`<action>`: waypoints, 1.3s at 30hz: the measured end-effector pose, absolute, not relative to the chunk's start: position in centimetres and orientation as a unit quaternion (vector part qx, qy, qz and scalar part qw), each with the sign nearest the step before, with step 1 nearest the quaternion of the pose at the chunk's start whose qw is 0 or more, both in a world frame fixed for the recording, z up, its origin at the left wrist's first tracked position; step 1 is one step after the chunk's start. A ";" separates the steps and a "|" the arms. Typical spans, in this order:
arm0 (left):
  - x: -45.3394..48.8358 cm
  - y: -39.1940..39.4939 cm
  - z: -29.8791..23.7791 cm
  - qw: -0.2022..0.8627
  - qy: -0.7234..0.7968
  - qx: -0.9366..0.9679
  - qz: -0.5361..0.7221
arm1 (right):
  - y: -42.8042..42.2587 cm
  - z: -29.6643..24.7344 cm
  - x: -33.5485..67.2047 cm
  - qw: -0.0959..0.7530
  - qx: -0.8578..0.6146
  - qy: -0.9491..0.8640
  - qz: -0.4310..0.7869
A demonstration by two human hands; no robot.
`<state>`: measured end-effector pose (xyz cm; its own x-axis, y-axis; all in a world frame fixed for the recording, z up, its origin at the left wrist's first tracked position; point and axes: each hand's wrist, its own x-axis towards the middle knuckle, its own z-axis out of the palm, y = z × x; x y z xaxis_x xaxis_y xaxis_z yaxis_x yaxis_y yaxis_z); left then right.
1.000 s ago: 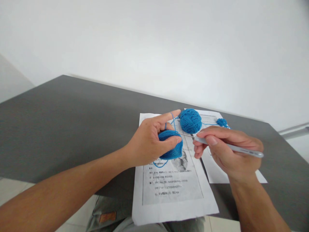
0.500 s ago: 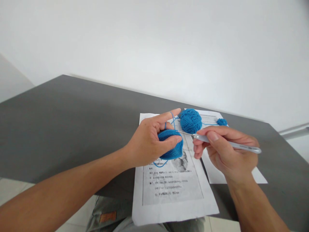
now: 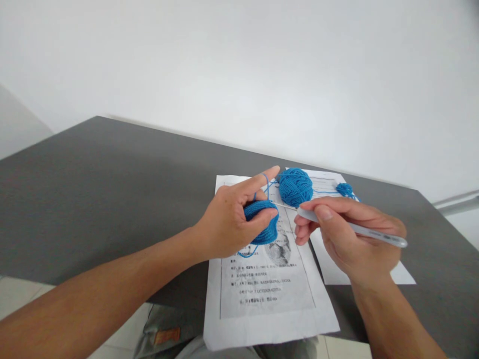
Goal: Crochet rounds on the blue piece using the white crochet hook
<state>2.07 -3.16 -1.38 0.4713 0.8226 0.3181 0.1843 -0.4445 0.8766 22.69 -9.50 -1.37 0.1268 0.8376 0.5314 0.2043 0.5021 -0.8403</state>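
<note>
My left hand (image 3: 239, 209) grips a blue crocheted piece (image 3: 264, 228) between the thumb and the fingers behind it. Its index finger points out to the right, with blue yarn (image 3: 267, 185) looped around it. My right hand (image 3: 348, 232) holds a crochet hook (image 3: 368, 232) by its pale grey handle, much like a pen. The hook's thin metal shaft reaches left to the top edge of the crocheted piece; its tip is too small to make out. Just beyond both hands lies a ball of blue yarn (image 3: 295, 187).
Under my hands a printed sheet (image 3: 269, 319) overhangs the front edge of the dark grey table (image 3: 149, 184). A second sheet (image 3: 348, 269) lies to the right. On it sits a small blue yarn bundle (image 3: 345, 189). A white wall (image 3: 239, 75) rises behind the table.
The crocheted piece has shifted slightly left and tilted in my left hand. My right hand and the hook have moved a little left, and the handle's back end sits slightly lower.
</note>
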 end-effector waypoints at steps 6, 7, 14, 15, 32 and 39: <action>2.1 -2.6 -2.2 0.296 0.329 0.807 0.391 | -9.9 -0.7 22.5 0.565 -0.468 -0.662 0.157; 2.1 -2.6 -2.2 0.285 0.330 0.810 0.392 | -10.0 -0.6 22.6 0.550 -0.468 -0.680 0.128; 2.5 -2.8 -2.2 0.232 0.349 0.815 0.401 | -10.2 -0.8 22.5 0.448 -0.452 -0.770 -0.038; 2.5 -2.8 -2.2 0.229 0.351 0.814 0.402 | -10.3 -0.9 22.4 0.444 -0.441 -0.778 -0.055; 2.1 -2.8 -1.7 0.231 0.346 0.792 0.447 | -10.1 -0.9 20.9 0.432 -0.396 -0.800 -0.127; 2.1 -2.8 -1.7 0.218 0.351 0.794 0.445 | -9.9 -0.7 20.3 0.435 -0.397 -0.799 -0.123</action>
<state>2.13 -2.78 -1.68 0.3572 0.7514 0.5547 0.3630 -0.6589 0.6588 20.31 -9.85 -0.71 -0.3069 0.5272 0.7924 0.7418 0.6541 -0.1478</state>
